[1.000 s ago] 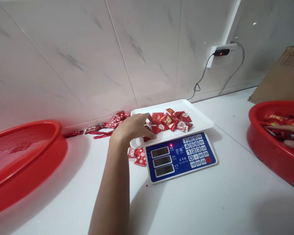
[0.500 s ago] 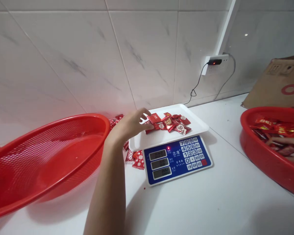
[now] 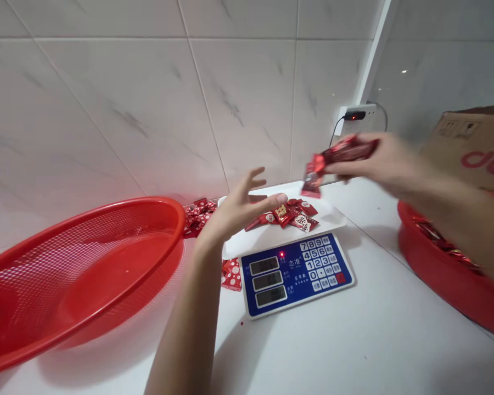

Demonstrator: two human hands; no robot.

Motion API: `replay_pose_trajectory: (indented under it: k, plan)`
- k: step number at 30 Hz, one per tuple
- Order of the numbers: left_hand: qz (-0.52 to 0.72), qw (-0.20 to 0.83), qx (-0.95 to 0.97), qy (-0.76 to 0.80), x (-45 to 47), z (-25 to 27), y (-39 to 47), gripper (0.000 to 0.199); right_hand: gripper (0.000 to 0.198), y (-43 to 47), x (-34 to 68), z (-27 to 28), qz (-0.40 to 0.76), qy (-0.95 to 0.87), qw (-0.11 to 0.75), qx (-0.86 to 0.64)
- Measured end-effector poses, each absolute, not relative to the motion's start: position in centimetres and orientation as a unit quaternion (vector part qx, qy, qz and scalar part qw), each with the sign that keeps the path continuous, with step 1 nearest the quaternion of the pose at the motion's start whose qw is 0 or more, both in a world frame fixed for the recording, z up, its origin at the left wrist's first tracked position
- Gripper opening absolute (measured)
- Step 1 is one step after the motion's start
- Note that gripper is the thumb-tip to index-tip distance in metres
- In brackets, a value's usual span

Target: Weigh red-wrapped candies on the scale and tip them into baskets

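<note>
My left hand hovers over the left part of the white scale tray, fingers spread and nothing in them. Several small red wrapped candies lie in a heap on the tray, partly behind that hand. Up at the tray's right, my right hand grips a bunch of red-wrapped candies, a little blurred by motion. One packet dangles below the others. The blue panel of the digital scale faces me, with a lit red light; its display digits are too faint to read surely.
An angled red plastic basket stands at the left. More red spotted packets lie between it and the scale. At the right is a red basin of candies, a cardboard box behind it. A plugged-in adapter sits in the wall socket.
My right hand has risen out of the red basin and swung left to the tray, carrying candies. My left hand has lifted off the heap and spread its fingers.
</note>
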State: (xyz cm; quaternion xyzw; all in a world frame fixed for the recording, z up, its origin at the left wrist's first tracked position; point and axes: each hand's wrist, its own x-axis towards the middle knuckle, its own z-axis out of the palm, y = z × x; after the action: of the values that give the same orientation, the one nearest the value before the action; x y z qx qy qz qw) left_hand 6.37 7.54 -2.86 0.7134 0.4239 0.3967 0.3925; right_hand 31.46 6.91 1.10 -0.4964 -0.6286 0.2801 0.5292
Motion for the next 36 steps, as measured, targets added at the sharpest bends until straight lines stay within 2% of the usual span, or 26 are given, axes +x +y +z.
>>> replay_pose_trajectory:
  k: [1,3,5,7,9,12,14,16,18,22,25,28,32,36]
  plan:
    - [0.385,0.408,0.713,0.42,6.9,-3.1,7.7,0.077,0.022,7.7,29.0,0.4,0.329,-0.626,0.525,-0.474]
    - [0.364,0.389,0.725,0.437,7.4,-3.5,8.1,0.056,0.02,9.0,25.6,-1.5,0.4,-0.629,0.513,-0.425]
    - [0.35,0.325,0.731,0.487,7.3,-3.9,8.5,0.034,0.023,10.0,24.4,-3.4,0.426,-0.65,0.486,-0.398]
    - [0.334,0.271,0.726,0.537,6.6,-4.2,8.7,0.021,0.024,10.4,24.8,-4.7,0.413,-0.673,0.452,-0.415]
    - [0.319,0.226,0.72,0.573,5.9,-4.1,8.5,0.025,0.023,10.2,25.6,-5.3,0.405,-0.665,0.446,-0.442]
    - [0.328,0.179,0.716,0.589,5.7,-3.5,7.7,0.038,0.024,9.3,26.0,-5.2,0.467,-0.602,0.482,-0.432]
    - [0.343,0.203,0.732,0.552,6.3,-3.1,7.3,0.04,0.03,8.7,25.5,-5.0,0.509,-0.583,0.506,-0.38]
    - [0.36,0.274,0.746,0.488,7.0,-3.0,7.4,0.038,0.036,8.4,25.0,-5.0,0.53,-0.579,0.527,-0.326]
    - [0.363,0.309,0.745,0.467,7.5,-3.4,7.8,0.033,0.036,8.5,24.8,-5.3,0.53,-0.582,0.529,-0.317]
    - [0.314,0.237,0.738,0.549,7.3,-3.9,8.3,0.019,0.021,9.1,25.5,-5.7,0.362,-0.65,0.505,-0.437]
    - [0.303,0.151,0.734,0.589,6.8,-3.3,7.6,0.017,0.02,9.3,26.3,-5.6,0.282,-0.673,0.489,-0.478]
    - [0.321,0.086,0.723,0.606,6.9,-2.3,6.6,0.02,0.026,8.8,26.3,-5.2,0.329,-0.663,0.486,-0.465]
    - [0.353,0.167,0.756,0.526,8.0,-1.6,5.8,0.016,0.033,7.5,25.5,-4.5,0.434,-0.641,0.494,-0.395]
    - [0.381,0.146,0.764,0.499,8.4,-1.6,5.5,0.008,0.037,6.4,25.2,-3.8,0.442,-0.645,0.504,-0.366]
